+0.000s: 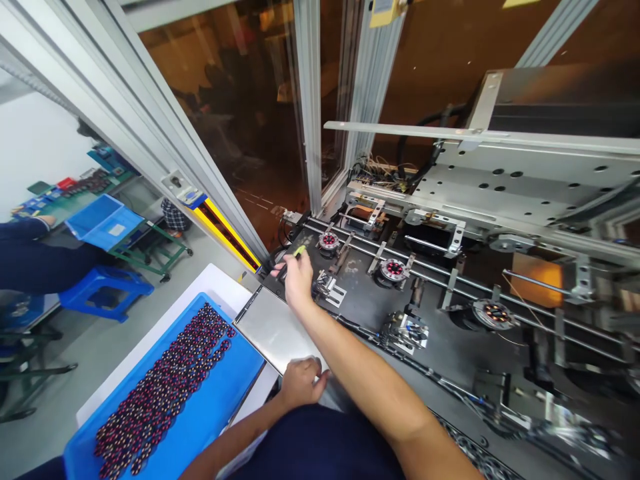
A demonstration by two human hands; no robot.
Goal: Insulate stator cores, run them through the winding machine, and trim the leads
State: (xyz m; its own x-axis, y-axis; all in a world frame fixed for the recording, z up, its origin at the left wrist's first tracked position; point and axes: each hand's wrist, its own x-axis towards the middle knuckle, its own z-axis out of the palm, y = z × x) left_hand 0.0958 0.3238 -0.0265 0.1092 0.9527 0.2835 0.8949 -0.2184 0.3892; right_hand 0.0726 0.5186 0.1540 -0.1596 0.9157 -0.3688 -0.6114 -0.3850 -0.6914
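Right hand (299,277) of the operator extends over the near-left corner of the machine bed (357,265), fingers drawn narrow around a small yellow-green item (300,251); its exact type cannot be determined. Left hand (301,383) is located at six o'clock from the right hand, fingers curled, at the lower edge of a flat metal plate (275,327); whether it grips anything cannot be told. The plate lies at seven o'clock from the right hand. Three fixtures on the bed each carry a round part with a dark, spoked center: the first fixture (329,241) is near the right hand at one to two o'clock, the second fixture (393,270) is farther off at three o'clock, and the third fixture (495,313) is well apart, between three and four o'clock. Parallel metal rails (425,268) run alongside these fixtures. At nine o'clock from the left hand, a blue tray (210,413) contains many red-and-copper round parts (165,380) in overlapping rows. A yellow-edged strip (225,233) is mounted on the frame post at ten o'clock from the right hand. Well apart at nine o'clock, a co-worker (50,250) sits beside a blue stool (105,288).
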